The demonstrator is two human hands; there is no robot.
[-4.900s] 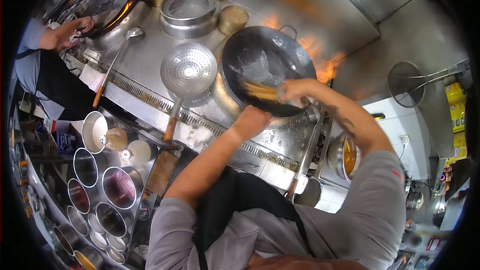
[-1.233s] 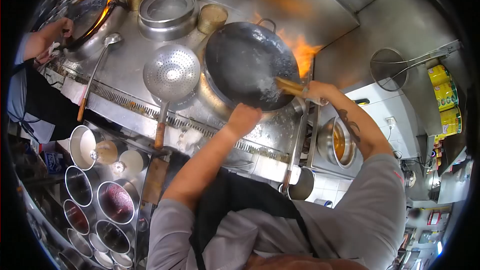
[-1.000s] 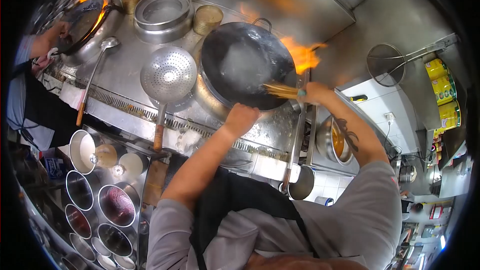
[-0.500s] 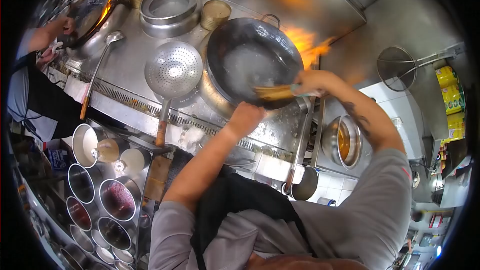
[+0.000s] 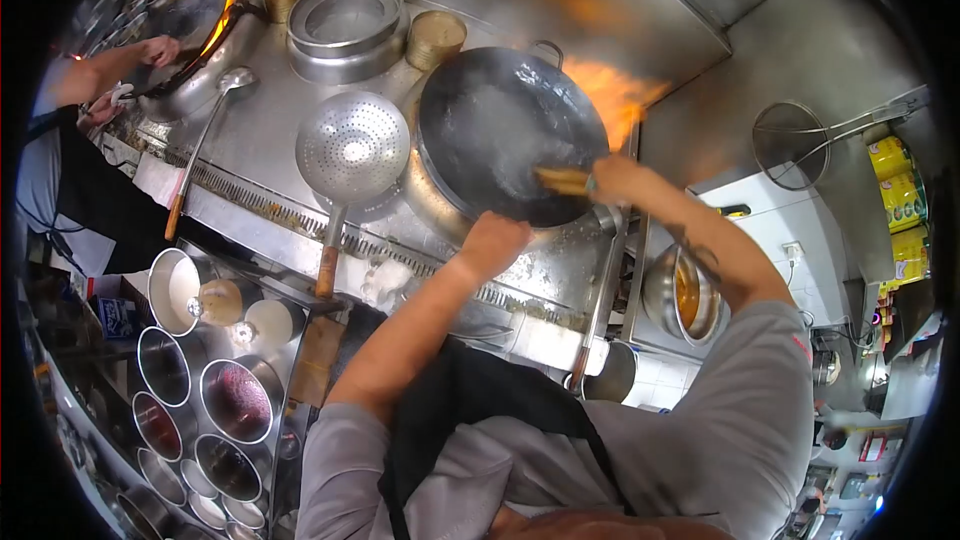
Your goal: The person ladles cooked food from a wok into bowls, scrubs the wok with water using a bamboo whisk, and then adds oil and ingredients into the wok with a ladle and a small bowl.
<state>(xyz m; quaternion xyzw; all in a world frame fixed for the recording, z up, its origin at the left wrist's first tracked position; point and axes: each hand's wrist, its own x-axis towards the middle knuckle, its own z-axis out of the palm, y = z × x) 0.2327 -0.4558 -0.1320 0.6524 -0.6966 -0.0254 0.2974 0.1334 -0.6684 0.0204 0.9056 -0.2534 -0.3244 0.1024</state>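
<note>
A large dark wok (image 5: 485, 130) sits on the burner, with a loop handle on its far rim and a wet sheen and haze inside. Closed at its near rim is my left hand (image 5: 497, 243); the exact spot it grips is hidden under the fingers. My right hand (image 5: 618, 180) is wrapped round a bamboo wok brush (image 5: 562, 181), whose bristle end reaches into the right side of the wok. To the left of the wok lies a perforated strainer ladle (image 5: 352, 145) with a wooden handle.
Flames (image 5: 610, 100) rise behind the wok's right rim. A co-worker's hand (image 5: 160, 50) is at another flaming wok, far left. A long-handled ladle (image 5: 205, 145) lies between. Stacked metal bowls (image 5: 345, 25), sauce pots (image 5: 238, 398) and a bowl of orange liquid (image 5: 685, 295) surround the stove.
My right hand has moved the brush rightward inside the wok. My left hand stays at the near rim. The co-worker's hand has shifted right, and the whole view has moved slightly.
</note>
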